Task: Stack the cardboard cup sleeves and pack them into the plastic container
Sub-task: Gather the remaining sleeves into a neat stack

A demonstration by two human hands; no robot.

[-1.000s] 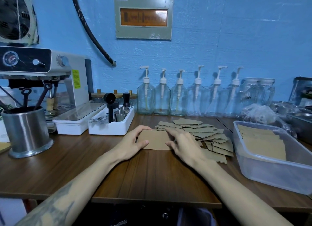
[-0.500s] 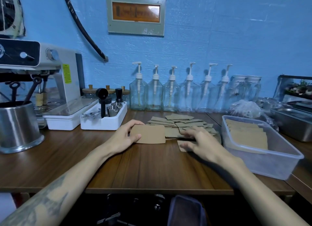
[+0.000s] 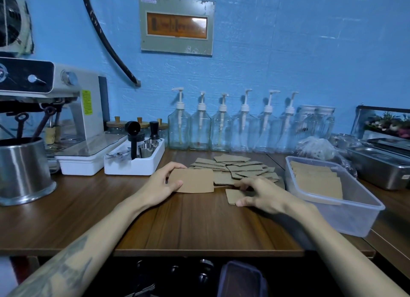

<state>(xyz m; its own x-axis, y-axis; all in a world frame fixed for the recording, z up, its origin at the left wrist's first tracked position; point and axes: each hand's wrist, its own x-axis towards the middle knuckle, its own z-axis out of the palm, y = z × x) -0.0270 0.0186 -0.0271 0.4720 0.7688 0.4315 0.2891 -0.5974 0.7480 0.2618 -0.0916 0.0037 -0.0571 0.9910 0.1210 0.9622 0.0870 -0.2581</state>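
**Hands on the sleeves at the desk**

The left hand (image 3: 163, 184) grips a small stack (image 3: 193, 181) of flat cardboard sleeves by its left end, thumb on the near edge and fingers curled over the far edge. The stack lies on the wooden desk (image 3: 155, 221), tilted a little up toward the hand.

The right hand (image 3: 263, 194) lies palm down over a single sleeve (image 3: 234, 195) that rests flat on the desk just right of the stack. Its fingers are bent, fingertips on the sleeve's far edge and thumb at its near edge, pinching it lightly.

Behind both hands is a loose pile (image 3: 237, 167) of more sleeves, overlapping at odd angles, touching the far side of the stack.

To the right, near the desk's edge, stands the clear plastic container (image 3: 359, 210). A row of sleeves (image 3: 315, 181) already lies inside it, leaning along its left half; the right half shows bare plastic.

Along the blue wall stands a row of clear pump bottles (image 3: 200, 128). At the left are an espresso machine (image 3: 73, 110), a steel canister (image 3: 22, 168) with tool handles sticking out, and a white tray (image 3: 137, 163) holding a tamper and small steel cups. At the far right are steel pans (image 3: 381, 165) and a crumpled plastic bag (image 3: 319, 150).
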